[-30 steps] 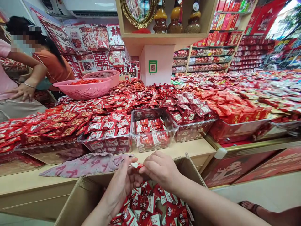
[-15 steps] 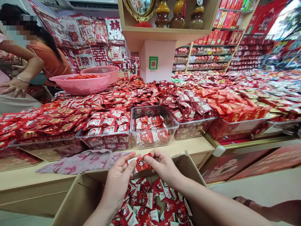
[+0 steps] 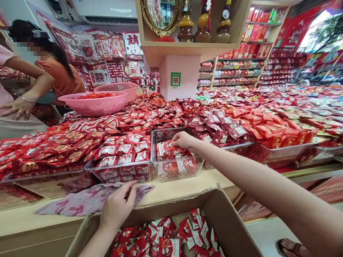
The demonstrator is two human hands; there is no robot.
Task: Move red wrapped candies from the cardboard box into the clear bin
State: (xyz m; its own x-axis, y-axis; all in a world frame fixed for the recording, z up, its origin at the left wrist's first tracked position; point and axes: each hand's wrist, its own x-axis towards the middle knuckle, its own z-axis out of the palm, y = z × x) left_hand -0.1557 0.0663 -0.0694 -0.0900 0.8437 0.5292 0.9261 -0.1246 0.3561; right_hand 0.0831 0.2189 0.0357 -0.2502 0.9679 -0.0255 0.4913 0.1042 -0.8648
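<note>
Hands parted | right (image 3: 182, 140) pinching packet (image 3: 163, 146) in bin (image 3: 163, 135) | left (image 3: 118, 203) half-curled | pale counter (image 3: 171, 186) | stocked shelf (image 3: 189, 47)

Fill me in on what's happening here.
A person's right hand is inside a clear bin, fingers at a red-and-white packet; whether it is gripped is unclear. The left hand hangs near a patterned cloth, with no packet visible in it. More packets lie in an open cardboard box below.
</note>
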